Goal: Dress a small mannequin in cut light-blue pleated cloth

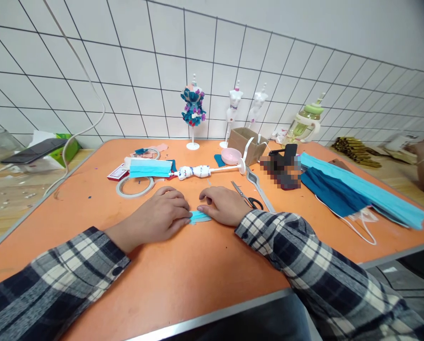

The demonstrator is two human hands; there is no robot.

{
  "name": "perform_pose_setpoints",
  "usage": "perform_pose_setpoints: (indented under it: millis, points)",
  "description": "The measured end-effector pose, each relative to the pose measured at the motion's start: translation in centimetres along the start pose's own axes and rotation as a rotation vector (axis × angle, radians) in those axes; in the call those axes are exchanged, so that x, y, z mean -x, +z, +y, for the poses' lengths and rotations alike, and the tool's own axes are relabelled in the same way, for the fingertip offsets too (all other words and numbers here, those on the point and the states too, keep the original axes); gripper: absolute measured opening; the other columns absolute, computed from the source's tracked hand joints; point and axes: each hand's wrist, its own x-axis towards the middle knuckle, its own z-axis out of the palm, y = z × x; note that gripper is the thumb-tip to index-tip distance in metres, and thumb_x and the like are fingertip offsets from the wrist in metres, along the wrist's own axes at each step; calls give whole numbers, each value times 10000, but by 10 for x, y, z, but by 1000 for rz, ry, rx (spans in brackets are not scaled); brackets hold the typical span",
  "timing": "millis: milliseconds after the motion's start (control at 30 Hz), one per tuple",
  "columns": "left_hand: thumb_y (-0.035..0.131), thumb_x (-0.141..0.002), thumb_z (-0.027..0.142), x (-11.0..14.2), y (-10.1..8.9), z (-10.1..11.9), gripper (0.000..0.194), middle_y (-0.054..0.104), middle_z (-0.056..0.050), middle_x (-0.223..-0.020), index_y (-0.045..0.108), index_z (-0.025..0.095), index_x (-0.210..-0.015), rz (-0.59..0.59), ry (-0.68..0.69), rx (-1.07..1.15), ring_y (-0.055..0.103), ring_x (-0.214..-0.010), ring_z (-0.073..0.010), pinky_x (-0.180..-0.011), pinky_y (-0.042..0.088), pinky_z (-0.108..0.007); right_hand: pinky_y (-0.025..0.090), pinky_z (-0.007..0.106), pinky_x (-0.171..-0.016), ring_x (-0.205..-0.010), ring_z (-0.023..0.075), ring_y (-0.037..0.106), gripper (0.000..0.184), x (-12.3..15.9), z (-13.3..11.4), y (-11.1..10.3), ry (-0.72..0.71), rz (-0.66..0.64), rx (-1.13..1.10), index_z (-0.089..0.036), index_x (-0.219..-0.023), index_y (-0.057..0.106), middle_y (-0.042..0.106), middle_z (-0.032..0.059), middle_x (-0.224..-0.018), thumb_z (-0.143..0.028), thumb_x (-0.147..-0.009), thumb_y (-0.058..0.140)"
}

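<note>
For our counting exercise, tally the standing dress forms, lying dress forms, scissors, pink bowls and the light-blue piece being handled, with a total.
Standing dress forms: 3
Lying dress form: 1
Scissors: 1
Pink bowl: 1
Light-blue piece: 1
Total: 7

Tape (pixel 119 188) left, fabric (pixel 199 216) centre — scissors (pixel 246 198) right

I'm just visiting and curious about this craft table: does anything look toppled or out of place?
One white figurine lies sideways on the orange table, beyond the left hand and right hand, its round base tipped on edge. It looks odd because the decorated figurine behind stands upright. It may have been laid down deliberately.
</note>
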Motion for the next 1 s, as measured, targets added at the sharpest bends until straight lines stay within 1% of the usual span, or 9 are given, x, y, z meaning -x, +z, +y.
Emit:
perform_pose_setpoints:
  millis: [133, 267, 333, 433, 533, 633, 800, 933, 1000]
  points:
    - [516, -963, 342, 0, 11, -3, 263, 769, -42, -929, 763, 270, -909, 46, -93, 103, 644, -930, -251, -905, 394, -428, 377, 316, -789, -946, 209, 559, 199, -1, 1, 9, -28, -49, 5, -180, -986, 673, 648, 62, -997, -348, -888, 715]
    - [562, -930, 461, 0, 22, -5, 316, 739, -82, -1023, 705, 231, -1094, 170, -326, 195, 634, -1003, -291, -891, 426, -426, 371, 305, -771, -898, 193, 546, 165, -2, 2, 12, -53, -53, -18, -171, -957, 662, 635, 50, -952, -301, -874, 722]
    - [596, -901, 472, 0, 25, -6, 304, 723, -82, -1064, 699, 237, -1064, 170, -377, 181, 614, -1055, -313, -930, 393, -465, 372, 302, -760, -881, 189, 544, 163, -2, 3, 12, -64, -46, -33, -169, -953, 653, 635, 43, -937, -289, -866, 721]
    - [617, -876, 410, -1, 27, -5, 187, 710, -52, -1018, 698, 243, -904, 85, -365, 198, 613, -1035, -298, -938, 355, -479, 390, 303, -768, -887, 189, 558, 227, -1, 3, 11, -69, -32, -58, -164, -1035, 643, 645, 44, -965, -268, -849, 721]
    - [616, -866, 385, -1, 28, -4, 165, 710, -43, -991, 683, 235, -861, 74, -357, 238, 621, -997, -274, -913, 365, -445, 417, 321, -844, -960, 204, 584, 352, 0, 3, 12, -91, -25, -93, -171, -1151, 651, 656, 62, -1047, -283, -829, 738]
    - [595, -876, 371, -1, 27, -4, 163, 714, -37, -937, 671, 230, -849, 101, -353, 243, 633, -943, -256, -887, 379, -416, 423, 332, -898, -1003, 212, 601, 255, -2, 4, 14, -121, -6, -136, -176, -1086, 708, 682, 73, -1063, -281, -853, 716]
    - [610, -858, 332, 0, 26, -3, 115, 728, -21, -908, 667, 234, -845, 130, -309, 252, 645, -923, -249, -892, 384, -407, 429, 305, -805, -865, 189, 602, 79, -4, 5, 14, -124, 2, -123, -171, -914, 726, 703, 43, -896, -174, -843, 693]
    - [609, -868, 337, 0, 23, -3, 204, 766, -21, -937, 690, 244, -1030, 197, -341, 252, 672, -904, -255, -899, 400, -428, 413, 327, -861, -940, 207, 570, 95, -2, 0, 7, -145, 64, -85, -166, -945, 710, 687, 67, -1014, -163, -863, 661]
    - [573, -893, 314, 1, 20, -4, 194, 774, -33, -919, 715, 241, -1004, 271, -312, 184, 674, -906, -263, -875, 413, -428, 398, 343, -875, -958, 217, 545, 118, 1, -4, 3, -184, 143, -11, -175, -980, 709, 684, 77, -1083, -192, -921, 608]
